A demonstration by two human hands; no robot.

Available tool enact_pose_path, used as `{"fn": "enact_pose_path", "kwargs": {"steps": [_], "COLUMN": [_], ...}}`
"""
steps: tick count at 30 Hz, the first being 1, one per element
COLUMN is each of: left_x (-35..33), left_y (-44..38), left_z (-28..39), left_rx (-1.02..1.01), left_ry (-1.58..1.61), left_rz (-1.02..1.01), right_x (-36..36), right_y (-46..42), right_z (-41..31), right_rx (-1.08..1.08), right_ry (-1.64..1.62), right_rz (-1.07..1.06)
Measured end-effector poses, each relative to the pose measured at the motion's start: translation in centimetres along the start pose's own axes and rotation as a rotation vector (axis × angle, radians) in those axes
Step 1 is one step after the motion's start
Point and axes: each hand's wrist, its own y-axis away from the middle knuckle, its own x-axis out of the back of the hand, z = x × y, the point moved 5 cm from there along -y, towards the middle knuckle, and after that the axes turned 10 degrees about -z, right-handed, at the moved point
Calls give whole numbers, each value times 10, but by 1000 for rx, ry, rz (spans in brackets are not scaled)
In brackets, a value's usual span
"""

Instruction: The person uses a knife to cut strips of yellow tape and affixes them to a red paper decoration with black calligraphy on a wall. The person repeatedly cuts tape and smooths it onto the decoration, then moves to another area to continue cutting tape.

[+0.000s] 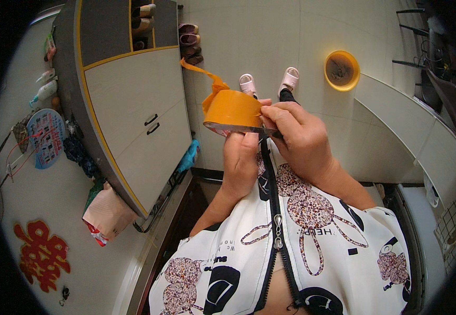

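Observation:
A wide roll of orange adhesive tape (234, 108) is held up in front of my printed zip garment. My left hand (241, 159) grips the roll from below, with the thumb and fingers at its lower edge. At the roll's right side, my right hand (301, 132) pinches the tape's surface between thumb and fingertips. A crumpled, twisted strip of orange tape (212, 80) sticks up from the roll's left side and trails towards the cabinet. The inner side of the roll is mostly hidden.
A shoe cabinet (133, 102) stands at left, with shoes (189, 39) beside it and bottles, a fan and bags on top. A yellow bucket (342, 71) is on the tiled floor at right, beside a low white partition (393, 114). Pink slippers (289, 78) are on my feet.

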Motion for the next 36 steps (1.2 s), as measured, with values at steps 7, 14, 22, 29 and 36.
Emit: {"fn": "enact_pose_path", "kwargs": {"steps": [7,14,22,29,36], "left_x": [-1,3,-9,11,20], "left_y": [5,9,10,2,-5], "left_z": [8,0,-1,3,3], "left_rx": [-159,-4,103,-5,-87], "left_ry": [-299,-267,-46,205,541], "left_rz": [-8,37,-90,24,108], "right_x": [-4,-4,24,6,-9], "right_y": [0,-7,-11,2,15], "right_z": [-15,-2,47,36,29], "right_rx": [15,44,-321,-301,-457], "right_ry": [240,3,-349,-474,-628], "right_rz": [-176,-78,153,80,-113]}}
